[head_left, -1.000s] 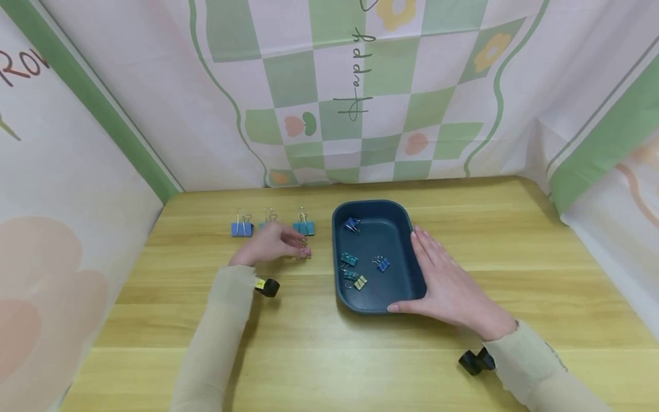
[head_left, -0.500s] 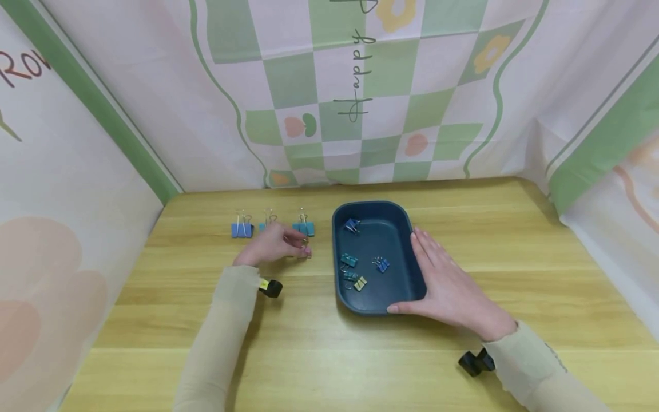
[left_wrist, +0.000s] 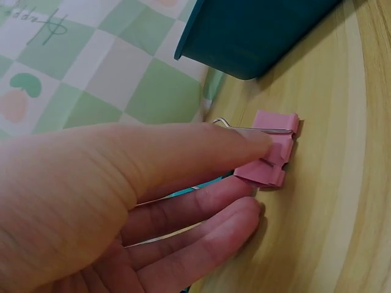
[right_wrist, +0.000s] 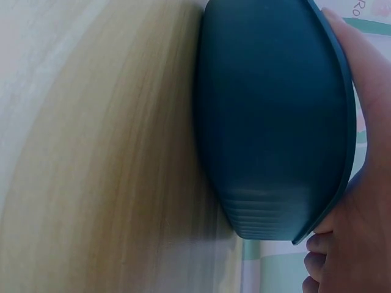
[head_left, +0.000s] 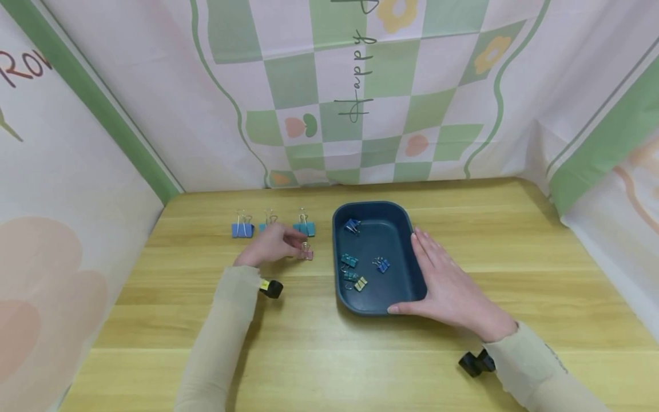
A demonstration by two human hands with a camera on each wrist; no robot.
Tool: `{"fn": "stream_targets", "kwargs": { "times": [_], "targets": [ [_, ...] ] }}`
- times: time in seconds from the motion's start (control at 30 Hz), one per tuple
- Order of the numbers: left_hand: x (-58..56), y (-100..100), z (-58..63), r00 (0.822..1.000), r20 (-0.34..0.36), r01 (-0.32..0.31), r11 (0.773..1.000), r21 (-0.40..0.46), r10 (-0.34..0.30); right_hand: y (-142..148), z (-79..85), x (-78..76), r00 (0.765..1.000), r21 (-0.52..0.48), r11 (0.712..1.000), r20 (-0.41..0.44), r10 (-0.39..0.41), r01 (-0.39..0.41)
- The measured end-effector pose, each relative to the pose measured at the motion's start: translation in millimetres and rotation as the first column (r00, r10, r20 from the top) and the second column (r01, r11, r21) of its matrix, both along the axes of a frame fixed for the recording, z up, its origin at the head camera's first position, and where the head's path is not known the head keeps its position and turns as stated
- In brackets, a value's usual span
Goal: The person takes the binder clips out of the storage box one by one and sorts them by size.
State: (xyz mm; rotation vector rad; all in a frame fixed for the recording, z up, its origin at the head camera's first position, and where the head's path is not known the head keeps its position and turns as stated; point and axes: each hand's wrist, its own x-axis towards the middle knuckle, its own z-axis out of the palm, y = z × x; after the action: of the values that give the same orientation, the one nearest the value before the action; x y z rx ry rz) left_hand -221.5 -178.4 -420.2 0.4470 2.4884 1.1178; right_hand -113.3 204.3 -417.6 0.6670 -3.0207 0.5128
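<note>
Currently: left hand (head_left: 273, 244), pinching one pink binder clip (head_left: 308, 253), left of blue tray (head_left: 382, 236); right hand (head_left: 449, 288), spread wide, touching tray's right and near rim.

Pink binder clip (head_left: 307, 255): shows more of its body and wire handle than a second ago, and sits slightly further right.
Left hand (head_left: 272, 242): covers less of the clip than before.
Left sleeve (head_left: 218, 332): has shifted a little rightward, the black wrist camera (head_left: 275, 289) with it.
</note>
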Motion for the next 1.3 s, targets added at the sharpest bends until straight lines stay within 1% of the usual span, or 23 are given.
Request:
{"fn": "stream_targets", "kwargs": {
  "times": [0.07,0.2,0.3,0.4,0.5,0.67,0.77,0.9,1.1,1.2,1.3],
  "targets": [
    [1.1,-0.5,2.1,1.0,0.0,0.002,1.0,0.011,-0.002,0.2,-0.1,0.1,1.0,0.0,1.0,-0.002,0.001,-0.001],
    [4.2,-2.2,9.5,1.0,-0.009,-0.025,0.999,0.041,0.026,0.5,0.0,0.2,1.0,-0.001,1.0,-0.006,-0.001,0.001],
    [5.1,-2.8,16.2,0.998,-0.049,-0.041,0.997,0.068,0.044,0.4,0.1,0.6,1.0,-0.002,1.0,-0.003,-0.002,0.002],
    [5.1,-1.0,23.5,0.994,-0.102,-0.027,0.994,0.11,0.038,0.2,-0.1,0.8,1.0,-0.001,1.0,-0.004,-0.005,0.005],
    [6.1,3.7,31.2,0.989,-0.148,0.002,0.988,0.154,0.021,0.1,0.0,0.6,1.0,-0.001,1.0,-0.005,-0.006,0.006],
    [12.4,18.2,44.5,0.986,-0.166,0.029,0.975,0.22,0.008,-0.1,0.8,-0.1,1.0,0.004,1.0,-0.004,-0.007,0.007],
    [16.3,28.6,48.8,0.987,-0.159,0.053,0.97,0.237,-0.015,-0.4,1.4,0.0,1.0,0.007,1.0,-0.001,-0.01,0.01],
    [19.2,41.4,49.2,0.987,-0.148,0.095,0.969,0.23,-0.061,-0.9,2.2,0.4,1.0,0.007,1.0,0.005,-0.011,0.011],
    [19.6,59.3,41.7,0.975,-0.189,0.156,0.963,0.221,-0.114,-1.1,2.6,0.9,1.0,0.002,1.0,0.011,-0.013,0.013],
    [18.9,68.2,39.0,0.976,-0.184,0.16,0.961,0.226,-0.119,-0.6,2.9,0.9,1.0,-0.001,1.0,0.012,-0.007,0.007],
    [16.8,77.0,37.2,0.982,-0.158,0.143,0.958,0.247,-0.105,-0.1,2.8,1.0,1.0,0.0,1.0,0.018,-0.001,0.001]
  ]
}}
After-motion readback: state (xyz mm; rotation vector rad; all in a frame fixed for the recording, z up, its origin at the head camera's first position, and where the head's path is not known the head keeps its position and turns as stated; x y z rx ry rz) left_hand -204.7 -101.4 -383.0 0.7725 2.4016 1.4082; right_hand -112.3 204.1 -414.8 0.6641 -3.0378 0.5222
